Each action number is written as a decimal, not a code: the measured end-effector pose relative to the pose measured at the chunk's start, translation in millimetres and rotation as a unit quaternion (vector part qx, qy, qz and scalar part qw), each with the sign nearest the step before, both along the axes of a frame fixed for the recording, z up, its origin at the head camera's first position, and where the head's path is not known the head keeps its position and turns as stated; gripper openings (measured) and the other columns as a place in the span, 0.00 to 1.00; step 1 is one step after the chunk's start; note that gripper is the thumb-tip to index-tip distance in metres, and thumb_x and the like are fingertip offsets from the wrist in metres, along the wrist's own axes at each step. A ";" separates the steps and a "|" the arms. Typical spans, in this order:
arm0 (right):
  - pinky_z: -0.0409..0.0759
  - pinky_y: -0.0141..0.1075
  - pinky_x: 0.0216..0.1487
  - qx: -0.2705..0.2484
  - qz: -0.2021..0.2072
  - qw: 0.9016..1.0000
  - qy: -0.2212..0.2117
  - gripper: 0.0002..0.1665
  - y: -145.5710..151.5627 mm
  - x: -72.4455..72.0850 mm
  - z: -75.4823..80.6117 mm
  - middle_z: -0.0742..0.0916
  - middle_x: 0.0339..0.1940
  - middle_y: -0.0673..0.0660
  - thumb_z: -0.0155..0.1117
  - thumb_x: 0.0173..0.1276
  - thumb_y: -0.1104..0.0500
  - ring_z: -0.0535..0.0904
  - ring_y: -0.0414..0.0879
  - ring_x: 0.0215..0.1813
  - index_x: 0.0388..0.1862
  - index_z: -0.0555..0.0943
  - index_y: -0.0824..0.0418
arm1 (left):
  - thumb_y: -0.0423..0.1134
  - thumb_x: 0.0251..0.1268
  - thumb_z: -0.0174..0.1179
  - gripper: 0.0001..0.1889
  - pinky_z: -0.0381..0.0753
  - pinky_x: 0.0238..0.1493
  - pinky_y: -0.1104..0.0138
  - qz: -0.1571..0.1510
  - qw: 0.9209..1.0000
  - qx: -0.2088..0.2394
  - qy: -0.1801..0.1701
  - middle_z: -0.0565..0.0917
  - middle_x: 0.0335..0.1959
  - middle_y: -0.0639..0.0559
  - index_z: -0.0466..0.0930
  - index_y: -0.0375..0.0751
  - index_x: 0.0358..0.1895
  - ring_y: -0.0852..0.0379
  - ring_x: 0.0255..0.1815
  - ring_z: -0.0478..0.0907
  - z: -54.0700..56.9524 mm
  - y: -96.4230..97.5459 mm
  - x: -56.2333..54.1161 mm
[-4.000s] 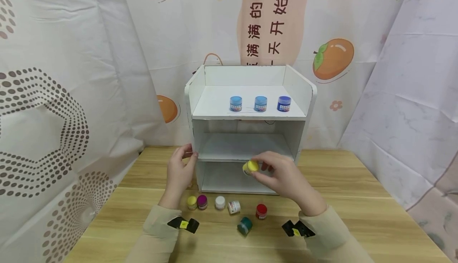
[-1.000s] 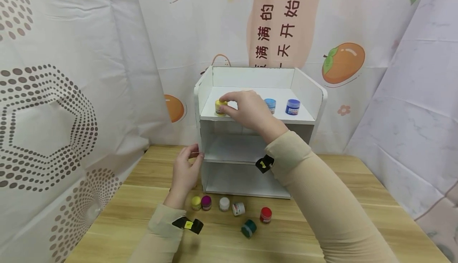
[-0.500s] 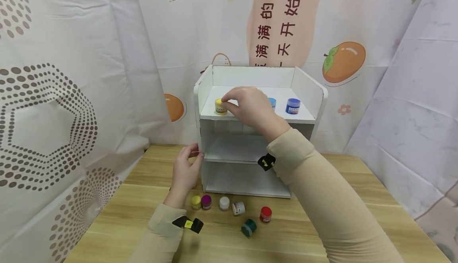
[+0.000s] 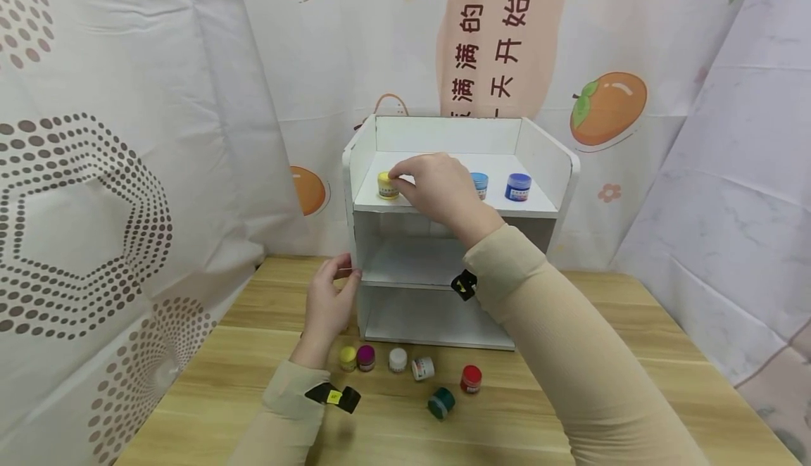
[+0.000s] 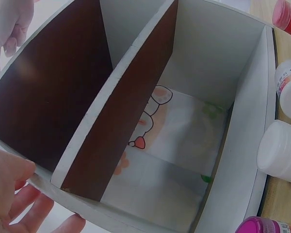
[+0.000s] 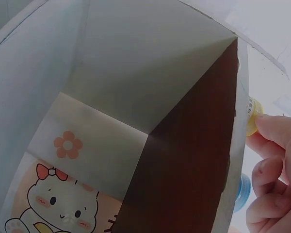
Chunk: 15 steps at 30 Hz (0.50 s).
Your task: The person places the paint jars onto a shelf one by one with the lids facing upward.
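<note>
On the left of the white shelf unit's (image 4: 437,209) top board stands a small yellow paint jar (image 4: 386,186). My right hand (image 4: 440,188) pinches it from the right between thumb and fingers; the right wrist view shows the thumb on the jar's (image 6: 254,116) side. Beyond the hand are a light blue jar (image 4: 479,184) and a dark blue jar (image 4: 518,187); the other light blue jar is hidden by the hand in the head view. My left hand (image 4: 327,305) rests against the unit's left side, thumb at the front edge, fingers (image 5: 36,213) along the outside.
On the wooden table (image 4: 253,410) before the unit are a yellow jar (image 4: 348,358), a purple jar (image 4: 365,357), a white jar (image 4: 397,360), a white jar on its side (image 4: 422,368), a tipped green jar (image 4: 441,403) and a red jar (image 4: 471,379). Patterned cloth hangs behind.
My right hand has brought the yellow jar from before the lower shelves up onto the top board, left of the blue jars. Over the last second it shifts only slightly. The left hand stays at the unit's side.
</note>
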State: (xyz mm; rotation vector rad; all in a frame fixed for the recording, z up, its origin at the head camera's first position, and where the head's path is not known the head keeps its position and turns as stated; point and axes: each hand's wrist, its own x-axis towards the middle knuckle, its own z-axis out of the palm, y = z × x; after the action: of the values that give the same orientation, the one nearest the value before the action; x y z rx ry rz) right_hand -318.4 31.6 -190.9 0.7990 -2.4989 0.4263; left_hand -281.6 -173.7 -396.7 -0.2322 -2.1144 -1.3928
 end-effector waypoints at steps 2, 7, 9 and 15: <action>0.81 0.44 0.50 -0.002 -0.004 1.000 0.000 0.13 -0.7 -0.9 -0.6 0.89 0.54 0.50 0.66 0.74 0.50 0.84 0.47 0.54 0.53 0.89 0.48 | 0.36 0.72 0.63 0.15 0.83 0.45 0.50 0.000 1.000 -0.001 0.001 0.83 0.50 0.45 0.81 0.36 0.58 0.47 0.51 0.83 0.2 -0.2 0.1; 0.81 0.42 0.44 -0.007 -0.009 1.000 -0.002 0.13 -2.0 -2.2 -1.8 0.89 0.54 0.50 0.67 0.74 0.50 0.85 0.47 0.51 0.53 0.89 0.47 | 0.36 0.72 0.64 0.15 0.83 0.44 0.49 0.001 1.000 -0.001 0.005 0.83 0.50 0.45 0.81 0.35 0.58 0.47 0.51 0.83 0.0 -0.6 -0.3; 0.81 0.42 0.43 -0.007 -0.008 1.000 -0.001 0.13 -2.3 -2.1 -2.0 0.89 0.54 0.50 0.67 0.74 0.50 0.85 0.47 0.51 0.53 0.89 0.47 | 0.35 0.72 0.64 0.15 0.84 0.44 0.49 0.000 1.000 0.000 0.006 0.83 0.50 0.45 0.81 0.35 0.58 0.46 0.51 0.83 -0.3 -0.8 -0.6; 0.81 0.45 0.48 -0.009 -0.005 1.000 0.005 0.16 -0.2 1.6 -1.5 0.88 0.57 0.50 0.67 0.73 0.49 0.84 0.49 0.57 0.57 0.88 0.47 | 0.35 0.71 0.64 0.15 0.84 0.43 0.50 -0.002 1.000 0.001 0.009 0.83 0.49 0.45 0.81 0.35 0.57 0.47 0.50 0.83 -0.1 -0.4 0.0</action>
State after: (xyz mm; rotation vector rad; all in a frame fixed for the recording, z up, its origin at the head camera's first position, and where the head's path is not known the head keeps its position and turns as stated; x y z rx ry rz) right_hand -316.8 31.4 -192.4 0.7786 -2.4858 0.4405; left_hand -281.6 -174.1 -396.8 -0.2471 -2.0990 -1.3885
